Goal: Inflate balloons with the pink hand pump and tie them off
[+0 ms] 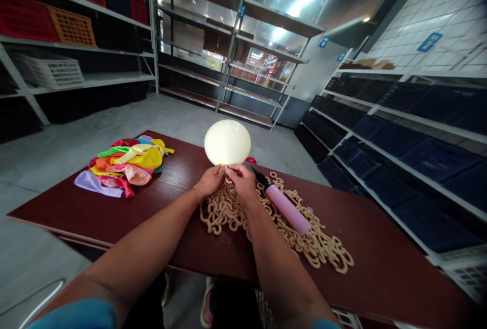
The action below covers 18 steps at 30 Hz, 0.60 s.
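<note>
A pale cream balloon [227, 141], blown up round, stands above my two hands at the middle of the table. The fingers of my left hand [211, 179] pinch its neck from the left. From the right, my right hand [242, 179] pinches the same neck, fingertips almost touching the left ones. The neck itself is mostly hidden by the fingers. Below and beside my hands lies a tangled heap of tan looped cord [224, 210]. A pink hand pump [288, 208] with a black nozzle end rests on that heap, right of my right hand.
Flat balloons [133, 161] in many colours are piled on the left of the dark red table [182, 167]. Something small and red [250, 160] shows behind my right hand. Shelves with crates [72, 25] stand left, a rack [228, 65] behind, dark bins [418, 151] right.
</note>
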### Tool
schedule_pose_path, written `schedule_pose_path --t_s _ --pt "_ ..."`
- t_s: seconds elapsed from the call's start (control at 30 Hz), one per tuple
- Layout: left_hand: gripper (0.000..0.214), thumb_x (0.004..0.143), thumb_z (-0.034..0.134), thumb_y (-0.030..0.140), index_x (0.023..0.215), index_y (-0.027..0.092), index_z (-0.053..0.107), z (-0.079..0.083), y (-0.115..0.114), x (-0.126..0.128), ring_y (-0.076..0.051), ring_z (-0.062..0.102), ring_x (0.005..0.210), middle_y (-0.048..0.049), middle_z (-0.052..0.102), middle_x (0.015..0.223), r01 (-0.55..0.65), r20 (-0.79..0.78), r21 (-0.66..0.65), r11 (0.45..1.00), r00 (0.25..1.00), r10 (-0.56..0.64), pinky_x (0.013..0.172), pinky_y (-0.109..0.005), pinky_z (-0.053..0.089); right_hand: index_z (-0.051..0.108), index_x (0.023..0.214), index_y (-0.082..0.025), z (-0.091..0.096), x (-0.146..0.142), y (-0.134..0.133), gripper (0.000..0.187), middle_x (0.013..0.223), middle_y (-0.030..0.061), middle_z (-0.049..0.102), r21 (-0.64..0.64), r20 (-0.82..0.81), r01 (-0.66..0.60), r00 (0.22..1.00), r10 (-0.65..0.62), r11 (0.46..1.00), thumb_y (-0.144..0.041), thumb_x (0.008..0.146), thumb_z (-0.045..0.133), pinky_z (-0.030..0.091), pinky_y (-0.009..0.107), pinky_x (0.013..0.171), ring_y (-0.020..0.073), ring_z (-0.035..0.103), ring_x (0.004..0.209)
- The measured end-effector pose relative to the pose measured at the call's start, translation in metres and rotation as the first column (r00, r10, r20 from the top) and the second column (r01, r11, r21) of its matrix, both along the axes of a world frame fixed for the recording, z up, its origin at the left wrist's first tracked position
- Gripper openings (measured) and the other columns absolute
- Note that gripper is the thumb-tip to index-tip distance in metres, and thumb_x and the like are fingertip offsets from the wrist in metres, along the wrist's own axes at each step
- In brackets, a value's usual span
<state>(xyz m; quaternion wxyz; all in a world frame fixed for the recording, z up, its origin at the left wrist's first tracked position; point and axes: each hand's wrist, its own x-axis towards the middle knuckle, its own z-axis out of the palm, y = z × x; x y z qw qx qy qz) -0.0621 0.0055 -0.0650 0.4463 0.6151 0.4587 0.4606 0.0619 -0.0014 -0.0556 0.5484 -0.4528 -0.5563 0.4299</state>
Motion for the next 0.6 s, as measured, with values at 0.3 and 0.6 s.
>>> schedule_pose_path --t_s 0.3,0.6 --pt "0.040 0.082 0.042 0.050 0.078 0.013 0.056 0.003 -0.001 0.002 -0.011 0.047 0.052 -0.0012 0.053 0.058 0.033 0.104 -0.082 0.996 0.994 -0.025 0.050 -0.023 0.037 0.054 0.074 -0.020 0.000 -0.003 -0.003 0.024 0.053 -0.0050 0.055 0.004 0.044 -0.012 0.999 0.012 1.000 -0.043 0.070 0.061 0.040 0.022 0.048 0.0096 0.049 0.047" --pt "0.035 0.074 0.057 0.048 0.068 0.015 0.046 0.010 -0.008 0.000 -0.002 0.024 0.038 0.0063 0.034 0.050 0.324 0.430 -0.238 0.916 0.880 -0.200 0.038 -0.018 0.016 0.049 0.076 -0.020 -0.001 0.004 0.002 0.022 0.048 -0.0069 0.049 0.056 0.089 0.097 0.991 -0.102 0.994 -0.042 0.077 0.050 0.038 0.022 0.048 0.0091 0.045 0.044"
